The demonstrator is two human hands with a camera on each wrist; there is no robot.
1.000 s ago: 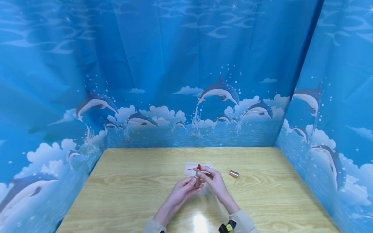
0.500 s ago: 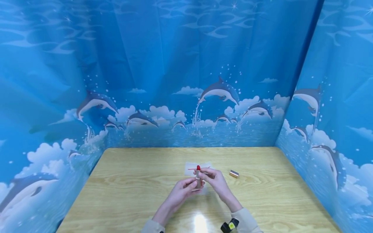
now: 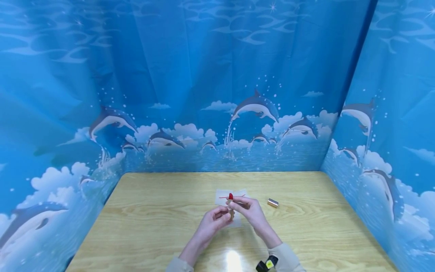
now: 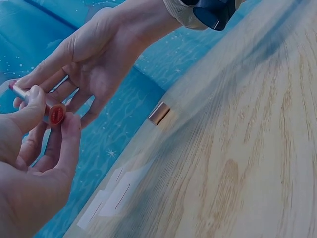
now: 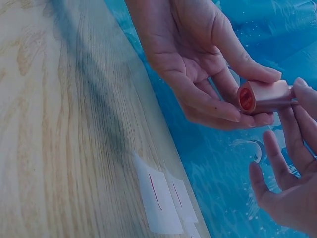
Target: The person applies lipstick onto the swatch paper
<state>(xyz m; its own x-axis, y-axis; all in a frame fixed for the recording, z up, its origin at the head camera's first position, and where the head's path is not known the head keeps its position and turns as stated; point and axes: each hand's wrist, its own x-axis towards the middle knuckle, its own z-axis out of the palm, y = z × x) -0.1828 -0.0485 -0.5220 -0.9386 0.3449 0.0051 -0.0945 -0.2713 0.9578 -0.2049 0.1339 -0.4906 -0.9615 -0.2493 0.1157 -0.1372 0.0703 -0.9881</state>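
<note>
A lipstick with its red bullet exposed (image 3: pixel 230 196) is held between both hands over the table. My left hand (image 3: pixel 211 223) grips the rose-gold base (image 5: pixel 270 95) between thumb and fingers. A red label shows on the base's bottom end (image 4: pixel 57 115) in the left wrist view. With thumb and fingertips, my right hand (image 3: pixel 251 213) pinches the slimmer tube just below the red bullet. Its remaining fingers are spread apart in the right wrist view. The lipstick's metallic cap (image 3: pixel 273 203) lies on its side on the table, right of the right hand.
White paper pieces (image 5: pixel 159 198) with red lines lie on the wooden table (image 3: pixel 163 219) beneath and beyond the hands. A blue dolphin-print curtain (image 3: pixel 190 94) surrounds the table's back and sides. A dark device (image 3: pixel 267 263) is strapped at the right wrist.
The left fingers have shifted round the lipstick's base, and its visible side has changed. The lipstick has moved slightly left. The cap and papers stay put.
</note>
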